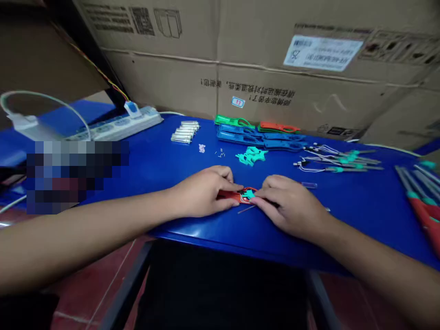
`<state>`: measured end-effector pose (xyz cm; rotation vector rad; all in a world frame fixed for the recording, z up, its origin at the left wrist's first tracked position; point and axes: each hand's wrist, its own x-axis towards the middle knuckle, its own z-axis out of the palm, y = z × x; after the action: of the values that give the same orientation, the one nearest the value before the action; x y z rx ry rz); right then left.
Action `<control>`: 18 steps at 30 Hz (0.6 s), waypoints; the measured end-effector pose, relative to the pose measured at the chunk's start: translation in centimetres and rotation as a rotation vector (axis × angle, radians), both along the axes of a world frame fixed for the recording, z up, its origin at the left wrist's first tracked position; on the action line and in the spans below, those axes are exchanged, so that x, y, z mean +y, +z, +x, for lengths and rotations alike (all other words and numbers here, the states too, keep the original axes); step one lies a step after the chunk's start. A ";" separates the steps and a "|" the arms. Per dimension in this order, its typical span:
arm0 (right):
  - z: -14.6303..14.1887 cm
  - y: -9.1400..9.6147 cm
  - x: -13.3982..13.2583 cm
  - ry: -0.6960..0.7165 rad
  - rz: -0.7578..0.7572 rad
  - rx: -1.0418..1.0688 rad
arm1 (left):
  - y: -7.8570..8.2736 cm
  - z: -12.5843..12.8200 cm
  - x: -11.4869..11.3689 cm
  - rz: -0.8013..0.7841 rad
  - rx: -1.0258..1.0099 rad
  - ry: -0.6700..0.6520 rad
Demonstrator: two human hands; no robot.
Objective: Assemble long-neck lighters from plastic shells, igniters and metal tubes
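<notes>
My left hand (pixel 202 191) and my right hand (pixel 285 205) meet at the middle of the blue table (pixel 192 156), both pinching a red plastic part (pixel 231 196). A small teal piece (pixel 249 194) sits in the red part, between my fingertips. A thin rod (pixel 246 209) lies just below them. Beyond my hands lie a heap of teal plastic pieces (pixel 252 156) and long blue plastic shells (pixel 261 139). Further right are several wired metal rods with teal parts (pixel 338 160). Much of the red part is hidden by my fingers.
Several metal cylinders (pixel 185 132) stand near a white power strip (pixel 117 124) with a plug in it. Green and orange plastic parts (pixel 278 127) lie at the back, against cardboard boxes (pixel 240 55). Red-handled rods (pixel 421 206) lie at the right edge. A pixelated patch covers the left.
</notes>
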<state>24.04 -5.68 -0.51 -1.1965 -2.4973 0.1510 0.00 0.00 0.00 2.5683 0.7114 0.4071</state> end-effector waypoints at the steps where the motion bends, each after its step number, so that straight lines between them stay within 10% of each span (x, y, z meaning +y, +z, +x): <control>1: -0.1 0.1 0.0 0.005 -0.013 -0.002 | 0.0 0.0 -0.2 0.050 0.021 -0.009; 9: 0.0 1.5 -0.1 0.012 -0.109 -0.061 | 0.2 0.1 -1.2 0.242 0.172 -0.012; 18: 0.3 0.6 -0.2 0.162 0.221 -0.188 | 0.2 0.0 -1.1 0.224 0.150 -0.005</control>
<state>24.38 -5.87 0.10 -0.9584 -2.6880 -0.2008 -0.04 -1.11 0.15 2.8348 0.7483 0.3095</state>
